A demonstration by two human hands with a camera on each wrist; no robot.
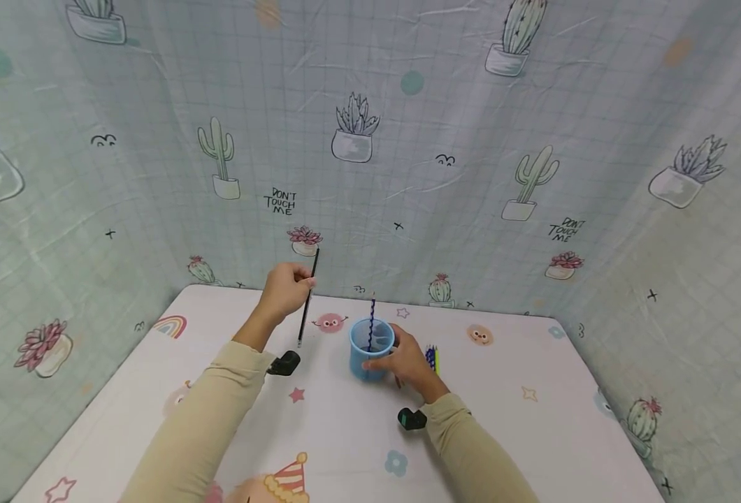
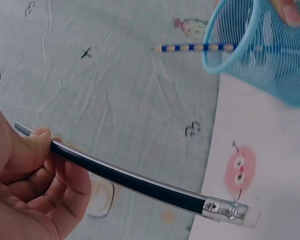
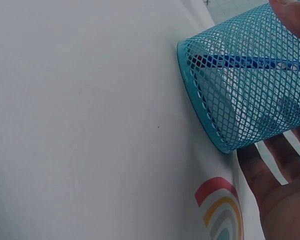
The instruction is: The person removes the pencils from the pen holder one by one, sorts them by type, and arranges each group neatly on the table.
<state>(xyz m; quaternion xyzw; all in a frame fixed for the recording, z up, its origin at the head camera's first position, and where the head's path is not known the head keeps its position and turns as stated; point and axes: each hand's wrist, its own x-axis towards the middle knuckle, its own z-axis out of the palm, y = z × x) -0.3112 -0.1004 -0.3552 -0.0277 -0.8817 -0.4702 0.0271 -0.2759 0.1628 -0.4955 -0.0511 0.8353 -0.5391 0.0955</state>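
Note:
Between thumb and fingers my left hand (image 1: 284, 291) pinches a black pencil (image 1: 305, 314), held slanted with its tip up. In the left wrist view the pencil's metal band and pale eraser (image 2: 250, 218) point away from the hand. My right hand (image 1: 413, 362) grips a light blue mesh pencil cup (image 1: 359, 365) around its side, thumb at the front. Inside the cup stands a blue patterned pencil (image 1: 372, 307), its sharpened end above the rim. The right wrist view shows that pencil's lower end through the mesh near the cup's base (image 3: 206, 112).
Several pencils (image 1: 432, 356), blue patterned and yellow-green, lie on the table right of the cup, partly hidden by my right hand. A brownish pencil-like end (image 1: 398, 382) shows beneath that hand. A printed cloth (image 1: 396, 188) hangs behind the table's far edge.

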